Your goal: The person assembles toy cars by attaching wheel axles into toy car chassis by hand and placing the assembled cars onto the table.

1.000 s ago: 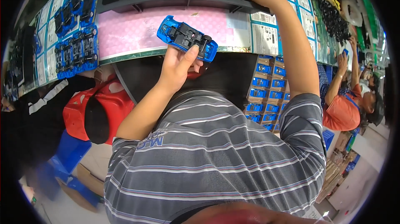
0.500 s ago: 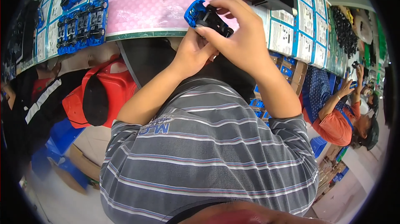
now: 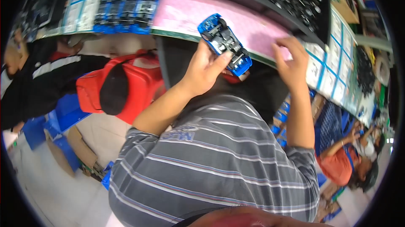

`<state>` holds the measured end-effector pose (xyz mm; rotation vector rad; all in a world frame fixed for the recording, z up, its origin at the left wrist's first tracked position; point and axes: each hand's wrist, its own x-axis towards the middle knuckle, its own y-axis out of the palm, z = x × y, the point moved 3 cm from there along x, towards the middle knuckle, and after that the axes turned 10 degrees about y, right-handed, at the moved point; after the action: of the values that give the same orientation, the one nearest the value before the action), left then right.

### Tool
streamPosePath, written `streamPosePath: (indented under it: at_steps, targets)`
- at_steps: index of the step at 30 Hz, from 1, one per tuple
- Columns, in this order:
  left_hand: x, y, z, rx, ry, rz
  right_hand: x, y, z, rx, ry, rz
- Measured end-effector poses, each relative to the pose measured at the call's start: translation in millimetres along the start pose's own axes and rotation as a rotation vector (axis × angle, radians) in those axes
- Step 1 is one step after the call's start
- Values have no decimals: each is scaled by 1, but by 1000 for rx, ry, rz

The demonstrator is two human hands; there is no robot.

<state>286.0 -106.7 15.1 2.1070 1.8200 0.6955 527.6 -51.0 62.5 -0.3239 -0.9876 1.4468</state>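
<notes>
My left hand (image 3: 202, 71) grips a blue toy car (image 3: 224, 40) over the near edge of the table. The car is tilted, its black and grey underside and dark wheels facing up, and my thumb presses on that underside. Some of the left fingers are hidden beneath the car. To the right, apart from the car, my right hand (image 3: 296, 64) hovers by the table edge with bent fingers spread apart. Nothing shows between them, though the hand is slightly blurred.
Pink padding (image 3: 181, 9) covers the tabletop. A black tray (image 3: 253, 1) of small dark parts stands at the back right. Several blue toy cars (image 3: 126, 11) lie in rows at the left. A red stool (image 3: 143, 83) is below left; a co-worker in an orange sleeve (image 3: 337, 165) sits at right.
My right hand has let go of the car and moved right. The car, now in my left hand alone, has turned to show its whole underside. The view has shifted.
</notes>
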Motion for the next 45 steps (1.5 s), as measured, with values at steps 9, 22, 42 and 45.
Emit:
streamPosePath:
  at_steps: [9, 22, 42, 45]
  targets:
    - [2, -163, -152, 267, 309, -508, -19, 8, -64, -154, 219, -174]
    - [132, -381, -242, 592, 119, -640, -14, 8, -67, -214, 299, -119]
    - [189, -408, -216, 2127, 223, -527, -8, 15, -66, -79, 247, -129]
    - [189, -312, -192, 2006, 500, -367, -20, -4, -66, -16, 239, -238]
